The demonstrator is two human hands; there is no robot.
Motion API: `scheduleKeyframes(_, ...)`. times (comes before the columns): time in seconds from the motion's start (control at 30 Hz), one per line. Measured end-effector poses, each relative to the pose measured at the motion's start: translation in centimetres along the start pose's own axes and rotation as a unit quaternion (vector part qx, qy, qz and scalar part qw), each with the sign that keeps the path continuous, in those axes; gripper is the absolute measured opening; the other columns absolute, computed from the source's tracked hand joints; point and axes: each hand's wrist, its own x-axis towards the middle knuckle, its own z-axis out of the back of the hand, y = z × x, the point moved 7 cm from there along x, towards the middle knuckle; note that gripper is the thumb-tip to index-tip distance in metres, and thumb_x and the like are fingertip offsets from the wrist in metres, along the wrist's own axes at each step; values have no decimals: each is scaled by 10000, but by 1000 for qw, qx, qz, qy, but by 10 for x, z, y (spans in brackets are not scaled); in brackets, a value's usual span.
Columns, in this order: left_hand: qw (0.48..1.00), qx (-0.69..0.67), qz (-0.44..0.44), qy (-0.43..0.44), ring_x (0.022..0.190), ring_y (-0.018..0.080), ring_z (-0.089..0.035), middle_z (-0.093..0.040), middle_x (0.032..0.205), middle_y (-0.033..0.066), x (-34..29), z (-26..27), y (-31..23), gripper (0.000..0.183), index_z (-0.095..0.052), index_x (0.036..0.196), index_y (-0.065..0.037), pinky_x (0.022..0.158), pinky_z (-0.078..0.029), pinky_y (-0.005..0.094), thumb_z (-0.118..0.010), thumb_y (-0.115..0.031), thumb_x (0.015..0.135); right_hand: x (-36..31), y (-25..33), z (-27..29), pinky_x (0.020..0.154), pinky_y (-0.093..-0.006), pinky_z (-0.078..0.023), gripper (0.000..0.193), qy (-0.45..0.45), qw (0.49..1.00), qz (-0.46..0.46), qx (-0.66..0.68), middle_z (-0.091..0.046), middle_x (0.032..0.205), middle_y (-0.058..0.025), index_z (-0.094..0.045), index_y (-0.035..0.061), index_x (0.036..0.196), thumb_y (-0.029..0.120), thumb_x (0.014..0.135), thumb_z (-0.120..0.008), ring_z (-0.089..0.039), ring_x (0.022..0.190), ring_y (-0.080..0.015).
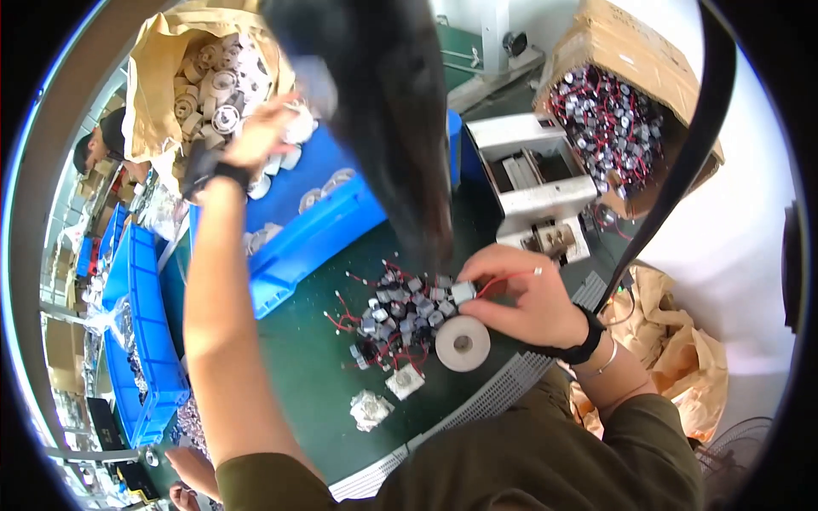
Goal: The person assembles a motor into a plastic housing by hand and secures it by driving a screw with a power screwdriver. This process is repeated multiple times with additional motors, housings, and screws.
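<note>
My right hand (528,298) pinches a small motor (463,292) with red wires between thumb and fingers. Beneath its fingertips lies a heap of small grey motors (400,308) with red and black leads, on the green table (315,358). A round white ring-shaped roll (463,343) sits just below that hand. Reaching far out, my left hand (260,136) is closed on a white round plastic part (300,125) above the blue bin (319,234); blur softens its fingers. Two whitish pieces, one a small block (405,381), the other a crumpled lump (371,410), lie near the table's front.
A brown bag (153,94) of white plastic parts stands at the back left. At the back right, a tilted cardboard box (630,43) holds many motors, beside a white metal fixture (537,200). A large dark blurred shape (375,102) blocks the top middle. Another person's hand (189,468) shows lower left.
</note>
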Motion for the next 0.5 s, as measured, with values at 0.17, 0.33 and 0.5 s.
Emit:
scheduleKeyframes(0.17,959,195,-168,-121,976,189,-584,-542,1182,126,-103,-93,-9,325,-483,1153,-27,851,-493,326,-537,-71,836,-17,-10,12,793,-249,-508,337,-43,998,-4,51,-579,1069,-80,-552,-8,1093,-77,783,-662,-592,966,-139)
scheduleKeyframes(0.33,963,160,-202,-74,1170,267,-509,-481,1272,235,-144,-212,95,519,-412,1027,-69,970,-421,371,-761,72,670,-22,-9,7,760,-240,-509,303,-30,997,-42,58,-579,1040,-64,-535,-37,1120,-43,830,-621,-604,880,-115)
scheduleKeyframes(0.5,912,297,-237,-152,1121,300,-557,-522,1249,202,-128,-230,159,574,-466,1131,-16,919,-457,356,-795,-24,661,-37,-17,0,779,-246,-509,288,-19,998,-46,37,-577,1051,-71,-554,-42,1101,-67,821,-615,-600,903,-120)
